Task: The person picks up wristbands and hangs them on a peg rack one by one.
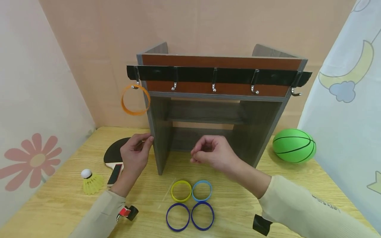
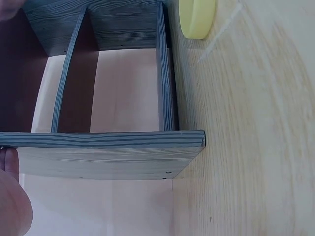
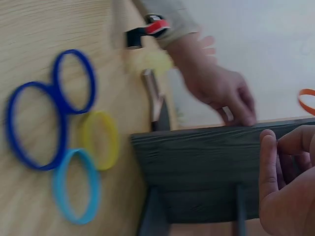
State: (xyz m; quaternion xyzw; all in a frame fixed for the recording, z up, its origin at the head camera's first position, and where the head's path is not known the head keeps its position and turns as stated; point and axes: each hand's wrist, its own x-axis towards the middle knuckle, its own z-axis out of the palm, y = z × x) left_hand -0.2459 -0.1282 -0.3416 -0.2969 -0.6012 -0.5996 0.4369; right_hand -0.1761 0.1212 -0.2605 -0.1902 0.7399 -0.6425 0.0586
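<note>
My left hand (image 1: 135, 153) is at the left side panel (image 1: 158, 132) of a grey wooden shelf unit, its thumb and fingertips holding the front edge. In the left wrist view, fingers (image 2: 10, 162) of that hand show against the panel's outer face. In front of the shelf opening, my right hand (image 1: 215, 152) hovers with loosely bent fingers and holds nothing. An orange wristband (image 1: 135, 114) hangs from the leftmost hook (image 1: 135, 86) on the black strip. Below on the table lie a yellow wristband (image 1: 172, 195), a light blue wristband (image 1: 210, 190) and two dark blue wristbands (image 1: 167, 219).
More hooks (image 1: 214, 87) along the black strip (image 1: 194, 73) carry nothing. A green ball (image 1: 294, 145) sits right of the shelf. On the left are a yellow shuttlecock (image 1: 92, 183) and a black paddle (image 1: 114, 152), partly behind my left hand. Printed cloths (image 1: 38, 99) flank the table.
</note>
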